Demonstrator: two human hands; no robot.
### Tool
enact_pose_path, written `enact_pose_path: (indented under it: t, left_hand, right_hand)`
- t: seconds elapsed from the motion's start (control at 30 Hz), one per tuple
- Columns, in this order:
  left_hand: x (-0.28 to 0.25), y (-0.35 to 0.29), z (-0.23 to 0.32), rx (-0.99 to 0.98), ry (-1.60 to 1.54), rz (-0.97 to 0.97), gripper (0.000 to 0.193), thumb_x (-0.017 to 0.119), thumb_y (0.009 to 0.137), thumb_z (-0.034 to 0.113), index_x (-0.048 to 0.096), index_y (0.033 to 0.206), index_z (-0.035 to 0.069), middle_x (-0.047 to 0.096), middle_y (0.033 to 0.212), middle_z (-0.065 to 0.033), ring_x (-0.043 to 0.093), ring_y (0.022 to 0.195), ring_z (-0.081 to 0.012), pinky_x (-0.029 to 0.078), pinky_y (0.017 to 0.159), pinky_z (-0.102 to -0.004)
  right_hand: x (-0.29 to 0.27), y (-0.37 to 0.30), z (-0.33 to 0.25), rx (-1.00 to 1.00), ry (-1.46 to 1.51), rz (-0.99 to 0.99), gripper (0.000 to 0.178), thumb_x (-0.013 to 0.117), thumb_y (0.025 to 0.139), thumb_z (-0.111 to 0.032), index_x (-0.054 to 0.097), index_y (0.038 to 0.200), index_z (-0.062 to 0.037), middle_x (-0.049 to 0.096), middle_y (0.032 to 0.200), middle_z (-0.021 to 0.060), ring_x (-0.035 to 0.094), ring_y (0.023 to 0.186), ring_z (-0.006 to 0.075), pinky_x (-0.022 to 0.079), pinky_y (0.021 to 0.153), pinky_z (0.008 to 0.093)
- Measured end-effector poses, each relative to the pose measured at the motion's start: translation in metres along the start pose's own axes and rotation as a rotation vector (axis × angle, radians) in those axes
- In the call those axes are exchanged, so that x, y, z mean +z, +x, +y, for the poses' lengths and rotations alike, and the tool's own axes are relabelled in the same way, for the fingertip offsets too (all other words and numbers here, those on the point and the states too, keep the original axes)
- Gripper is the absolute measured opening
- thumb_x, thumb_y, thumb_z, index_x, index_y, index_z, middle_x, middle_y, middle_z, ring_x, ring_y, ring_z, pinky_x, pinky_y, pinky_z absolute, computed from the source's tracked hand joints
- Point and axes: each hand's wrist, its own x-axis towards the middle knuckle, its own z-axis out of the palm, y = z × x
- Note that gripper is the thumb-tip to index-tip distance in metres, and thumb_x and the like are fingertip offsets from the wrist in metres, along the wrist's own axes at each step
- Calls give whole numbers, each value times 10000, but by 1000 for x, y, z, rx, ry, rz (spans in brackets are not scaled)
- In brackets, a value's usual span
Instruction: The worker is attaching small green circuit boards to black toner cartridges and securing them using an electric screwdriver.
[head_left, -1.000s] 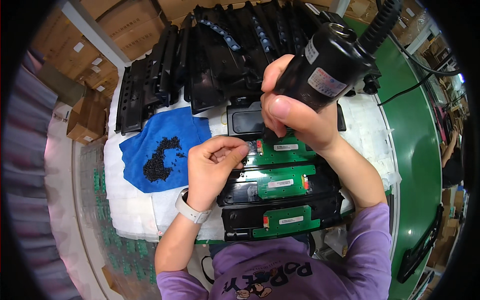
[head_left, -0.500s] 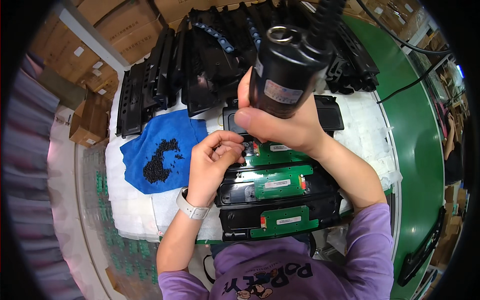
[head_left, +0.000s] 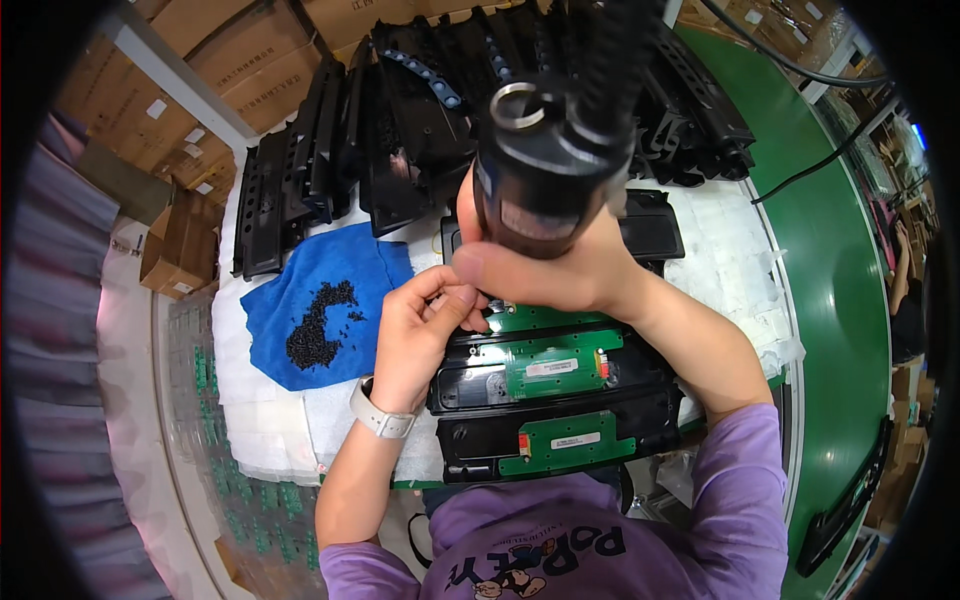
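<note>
My right hand [head_left: 560, 270] is wrapped round a black electric screwdriver [head_left: 545, 170], held upright with a metal ring and a coiled cord at its top. Its tip is hidden behind my hands. Just left of it, my left hand [head_left: 425, 320] has its fingers pinched together by a green circuit board [head_left: 530, 318] in a black panel; what they hold, if anything, is hidden. Nearer to me lie two more black panels [head_left: 470, 385] with green boards, a middle one [head_left: 555, 367] and a front one [head_left: 570, 443]. Left of my left hand, small black screws [head_left: 315, 335] are heaped on a blue cloth [head_left: 265, 315].
Black plastic housings [head_left: 420, 150] stand stacked across the back of the white-covered table [head_left: 270, 430]. Another black panel [head_left: 655, 225] lies beyond my right hand. Cardboard boxes [head_left: 235, 60] are piled behind. Rightward is a green surface [head_left: 830, 300], with a black cable [head_left: 810, 180] reaching over it.
The screwdriver and my right hand have shifted left and slightly toward me. My left hand stays by the far board, its fingers moved a little.
</note>
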Motion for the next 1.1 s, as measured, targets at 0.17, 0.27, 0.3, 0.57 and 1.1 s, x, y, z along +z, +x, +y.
enact_pose_path:
  t: [0.17,0.27,0.3,0.57,1.1]
  left_hand:
    - [2,-2,0,33,-51,71,149,575,844,25,577,978,-38,627,805,-65,591,688,-93,474,653,-194]
    - [0,-5,7,73,-133,99,164,583,830,2,587,988,-40,639,817,-80,609,714,-106,486,671,-202]
    - [0,-6,11,70,-111,74,166,593,824,9,595,981,-43,643,826,-95,616,714,-120,492,680,-215]
    - [-4,-12,21,58,-65,-33,137,581,813,-42,626,941,-62,654,854,-132,647,744,-154,518,685,-224]
    - [-4,-10,15,0,-147,-75,163,618,768,-69,602,930,-52,653,840,-175,659,737,-198,536,680,-252]
  right_hand:
    - [-6,-2,-8,3,106,-31,207,657,690,-73,527,839,-12,527,669,25,494,531,73,399,510,200]
    - [-19,-2,-16,-43,309,-26,300,553,807,-287,462,946,-37,439,563,11,402,399,104,389,458,280]
    - [-22,-1,-19,-107,380,-18,321,524,829,-327,458,965,-44,432,561,3,404,406,102,397,476,286]
    - [-19,-2,-24,-245,705,114,281,432,869,-310,515,972,-63,439,534,29,425,397,141,395,481,314]
    - [-15,-5,-26,-167,649,236,253,434,867,-294,523,917,-62,431,526,27,423,405,144,401,489,320]
